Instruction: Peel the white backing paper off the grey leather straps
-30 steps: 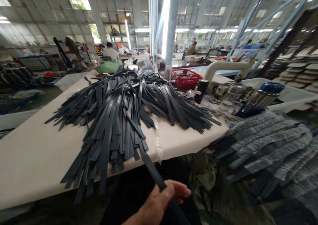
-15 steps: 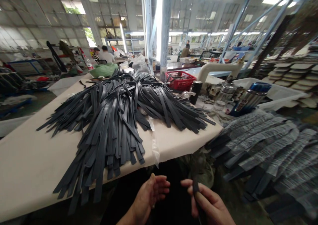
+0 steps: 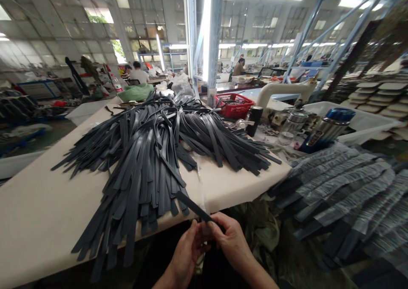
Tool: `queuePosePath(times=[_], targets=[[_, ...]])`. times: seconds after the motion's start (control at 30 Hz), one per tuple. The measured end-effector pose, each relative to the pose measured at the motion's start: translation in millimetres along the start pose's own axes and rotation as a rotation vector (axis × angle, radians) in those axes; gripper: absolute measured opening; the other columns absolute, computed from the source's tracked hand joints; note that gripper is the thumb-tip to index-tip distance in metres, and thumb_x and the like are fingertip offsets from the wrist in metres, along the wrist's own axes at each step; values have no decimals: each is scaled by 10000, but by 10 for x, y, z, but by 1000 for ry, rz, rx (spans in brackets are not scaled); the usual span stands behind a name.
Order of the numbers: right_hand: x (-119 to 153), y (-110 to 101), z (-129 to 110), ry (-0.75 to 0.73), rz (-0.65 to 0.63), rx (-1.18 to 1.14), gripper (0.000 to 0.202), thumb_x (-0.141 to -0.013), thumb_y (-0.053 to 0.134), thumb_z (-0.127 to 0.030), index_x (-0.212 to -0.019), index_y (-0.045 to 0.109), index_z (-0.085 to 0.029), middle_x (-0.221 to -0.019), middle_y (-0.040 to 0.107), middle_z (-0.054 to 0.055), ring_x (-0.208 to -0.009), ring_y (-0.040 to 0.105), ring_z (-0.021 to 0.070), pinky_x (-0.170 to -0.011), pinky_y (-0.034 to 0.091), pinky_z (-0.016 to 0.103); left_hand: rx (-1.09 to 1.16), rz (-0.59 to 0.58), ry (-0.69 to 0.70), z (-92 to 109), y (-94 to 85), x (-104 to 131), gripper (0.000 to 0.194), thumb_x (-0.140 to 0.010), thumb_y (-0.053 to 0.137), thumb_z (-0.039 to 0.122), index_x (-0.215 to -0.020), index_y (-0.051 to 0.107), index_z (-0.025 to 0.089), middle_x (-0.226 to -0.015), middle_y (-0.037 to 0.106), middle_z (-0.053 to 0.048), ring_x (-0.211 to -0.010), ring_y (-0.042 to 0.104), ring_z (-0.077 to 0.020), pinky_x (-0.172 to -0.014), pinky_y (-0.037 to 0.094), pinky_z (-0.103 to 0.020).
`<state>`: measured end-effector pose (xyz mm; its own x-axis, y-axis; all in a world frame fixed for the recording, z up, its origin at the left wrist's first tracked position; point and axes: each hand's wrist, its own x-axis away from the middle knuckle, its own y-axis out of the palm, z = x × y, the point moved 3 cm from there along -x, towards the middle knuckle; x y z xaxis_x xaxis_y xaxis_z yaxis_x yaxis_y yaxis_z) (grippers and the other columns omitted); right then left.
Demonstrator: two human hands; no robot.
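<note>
My right hand (image 3: 230,236) grips a flat black strap (image 3: 193,206) near its lower end. The strap slants up and left, its free end in front of the table edge. Close against it on the left is my left hand (image 3: 186,250), thumb up and fingers curled in; what they close on, if anything, is hidden between the hands. A thin strip of clear plastic film (image 3: 200,185) hangs over the table edge just behind the strap. A large heap of similar black straps (image 3: 143,153) spreads over the table, several ends overhanging the front edge.
The beige table (image 3: 38,221) fills the left and middle. Plastic-wrapped straps (image 3: 347,187) lie in a pile at right. Behind them stand a blue-topped flask (image 3: 328,129), a black cylinder (image 3: 254,121) and a red basket (image 3: 234,107). Other people sit far off.
My right hand has moved left to meet my left hand, and its strap has swung to point up and left. The left hand's fingers have curled in.
</note>
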<state>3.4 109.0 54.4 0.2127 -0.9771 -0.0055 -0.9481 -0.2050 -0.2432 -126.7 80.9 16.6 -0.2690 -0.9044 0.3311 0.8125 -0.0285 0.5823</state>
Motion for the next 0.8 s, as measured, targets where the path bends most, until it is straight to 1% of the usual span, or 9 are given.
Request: queuePosePath(times=[0.07, 0.13, 0.23, 0.33, 0.47, 0.6, 0.7, 0.77, 0.8], targets=[[119, -81, 14, 3, -9, -2, 347, -910, 520, -470, -852, 707, -183, -753, 626, 33, -571, 538, 157, -440, 414, 234, -20, -47, -4, 17, 90, 23, 449, -895, 493, 518, -1052, 693, 146, -1099, 705, -128, -1018, 619, -240, -829, 436, -324], [245, -183, 27, -1, 8, 23, 341, -909, 530, -471, -858, 707, -184, -728, 602, 23, -564, 522, 147, -433, 401, 223, -83, -111, -23, 13, 187, 46, 404, -900, 510, 479, -1050, 693, 151, -1067, 712, -119, -1013, 620, -235, -823, 435, -312], [427, -315, 49, -43, 8, 94, 316, -924, 525, -443, -849, 705, -194, -728, 604, 24, -640, 558, 160, -505, 433, 224, -216, -198, -37, -22, 289, 69, 409, -827, 633, 467, -1067, 698, 141, -1010, 722, -114, -964, 628, -233, -808, 425, -295], [583, -393, 83, -93, -33, 129, 299, -945, 502, -407, -843, 699, -205, -760, 631, 31, -692, 579, 161, -590, 457, 230, -270, -249, -52, -83, 321, 84, 438, -774, 706, 437, -1103, 693, 149, -1033, 718, -107, -954, 620, -220, -801, 416, -276], [702, -447, 177, -30, -37, 13, 333, -930, 505, -454, -823, 680, -192, -745, 584, 18, -509, 484, 98, -417, 355, 192, -73, -324, -168, -195, 330, 101, 415, -844, 610, 403, -1157, 662, 135, -1085, 700, -130, -1010, 620, -242, -802, 448, -298], [688, -440, 264, 69, -51, -220, 399, -886, 553, -521, -759, 654, -157, -663, 540, -7, -440, 436, 67, -401, 321, 180, 191, -352, -254, -241, 385, 10, 378, -904, 473, 306, -1191, 636, 122, -1125, 691, -125, -965, 634, -210, -867, 464, -347], [637, -409, 330, 146, -76, -412, 404, -864, 595, -515, -741, 645, -134, -531, 528, -29, -384, 394, 44, -405, 249, 170, 337, -388, -253, -216, 482, -121, 377, -924, 429, 268, -1218, 616, 125, -1204, 664, -119, -1011, 623, -203, -862, 469, -324], [611, -389, 366, 181, -83, -560, 371, -864, 618, -474, -746, 657, -124, -498, 522, -39, -364, 351, 26, -423, 252, 171, 385, -407, -215, -198, 545, -194, 372, -943, 406, 288, -1183, 636, 123, -1196, 669, -118, -1046, 614, -218, -786, 485, -296], [604, -382, 375, 190, -83, -638, 352, -859, 634, -455, -749, 664, -122, -524, 540, -34, -365, 335, 19, -432, 276, 172, 385, -418, -190, -196, 570, -220, 370, -945, 411, 307, -1156, 650, 120, -1160, 684, -121, -1000, 631, -219, -742, 490, -289]])
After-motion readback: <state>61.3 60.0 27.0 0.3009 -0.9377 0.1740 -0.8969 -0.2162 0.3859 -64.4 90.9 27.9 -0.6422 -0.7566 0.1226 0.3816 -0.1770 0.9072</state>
